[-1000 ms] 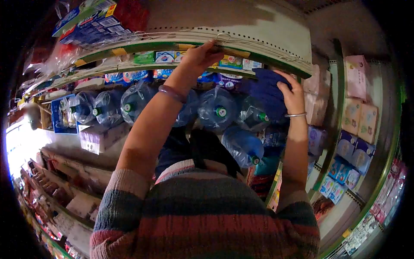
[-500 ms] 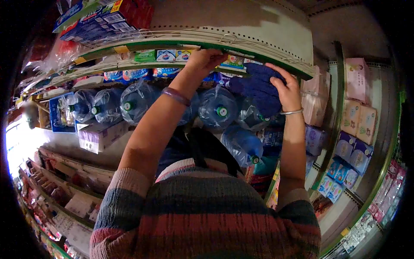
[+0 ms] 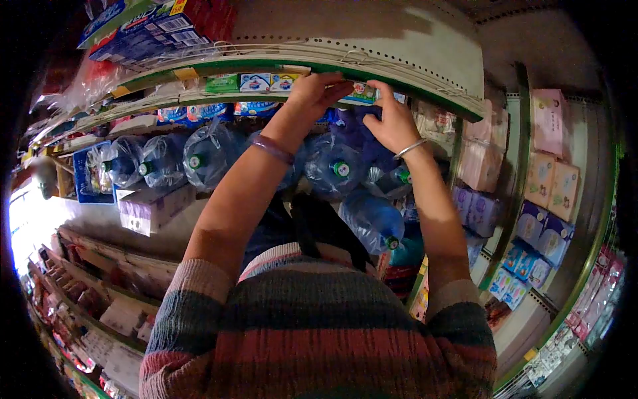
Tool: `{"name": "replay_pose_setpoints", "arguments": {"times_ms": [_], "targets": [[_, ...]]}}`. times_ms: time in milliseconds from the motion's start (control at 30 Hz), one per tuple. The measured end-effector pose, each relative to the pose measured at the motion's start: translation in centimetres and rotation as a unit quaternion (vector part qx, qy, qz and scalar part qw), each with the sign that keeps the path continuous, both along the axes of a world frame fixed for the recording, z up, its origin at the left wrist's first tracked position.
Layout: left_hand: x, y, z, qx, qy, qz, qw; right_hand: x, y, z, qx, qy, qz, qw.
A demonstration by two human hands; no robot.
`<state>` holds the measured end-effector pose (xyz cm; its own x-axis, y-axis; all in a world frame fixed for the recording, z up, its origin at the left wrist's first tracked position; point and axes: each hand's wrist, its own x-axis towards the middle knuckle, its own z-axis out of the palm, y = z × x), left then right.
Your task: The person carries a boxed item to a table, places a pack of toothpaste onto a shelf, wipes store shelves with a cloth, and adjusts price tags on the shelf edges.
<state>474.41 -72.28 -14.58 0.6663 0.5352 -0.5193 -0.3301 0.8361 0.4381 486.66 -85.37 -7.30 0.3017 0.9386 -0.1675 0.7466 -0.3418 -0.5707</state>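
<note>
My left hand point(image 3: 321, 91), a purple bangle at its wrist, reaches up to the green shelf edge point(image 3: 372, 78). Its fingers are stretched to the right in front of small boxes, slightly apart, and nothing shows in them. With a silver bangle on that wrist, my right hand point(image 3: 393, 121) grips a dark blue cloth point(image 3: 355, 130) between thumb and fingers. The cloth hangs below the row of boxes, in front of the bottles. A yellow and white box point(image 3: 283, 82) stands left of my left hand, and a small green and white box point(image 3: 362, 92) shows between my hands.
Large blue water bottles point(image 3: 337, 166) wrapped in clear plastic line up below the shelf, and another bottle point(image 3: 373, 223) leans nearer my body. Tissue packs point(image 3: 550, 179) fill the right-hand shelves. A white and purple carton point(image 3: 153, 207) lies at lower left.
My right hand has moved left with the blue cloth, closer to my left hand. My left hand stays near the same spot, its fingers shifted slightly.
</note>
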Motion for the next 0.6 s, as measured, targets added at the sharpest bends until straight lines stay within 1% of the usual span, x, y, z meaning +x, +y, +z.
{"name": "replay_pose_setpoints", "arguments": {"times_ms": [67,133,233,333,367,433,533,567,600], "targets": [[0.2,0.0,0.2,-0.006,0.015,-0.001,1.000,-0.3,0.0,0.2,-0.013,-0.012,0.000,1.000],[0.4,-0.5,1.8,-0.017,0.035,0.000,0.999,-0.3,0.1,0.1,-0.021,-0.036,0.004,0.999],[1.7,-1.1,0.9,-0.020,0.042,-0.022,0.999,-0.4,0.2,0.4,-0.029,-0.026,0.003,0.999],[2.3,-1.2,-0.5,0.066,0.043,-0.033,0.996,-0.2,0.2,0.4,-0.044,-0.034,0.004,0.998],[2.4,-1.2,-0.9,0.030,0.042,-0.019,0.998,-0.1,0.1,0.4,-0.043,-0.034,0.009,0.998],[2.4,-1.1,0.0,-0.040,0.041,0.007,0.998,0.3,-0.1,0.4,-0.040,-0.033,0.018,0.998],[2.1,-1.8,1.2,0.007,0.030,0.026,0.999,1.6,-0.4,0.4,0.094,0.035,0.038,0.994],[2.0,-1.8,1.3,0.004,0.019,0.030,0.999,1.8,-0.2,0.5,0.117,0.034,0.062,0.991],[1.9,-1.9,1.2,0.000,0.008,0.034,0.999,1.3,0.4,1.5,0.070,0.037,0.065,0.995]]}}
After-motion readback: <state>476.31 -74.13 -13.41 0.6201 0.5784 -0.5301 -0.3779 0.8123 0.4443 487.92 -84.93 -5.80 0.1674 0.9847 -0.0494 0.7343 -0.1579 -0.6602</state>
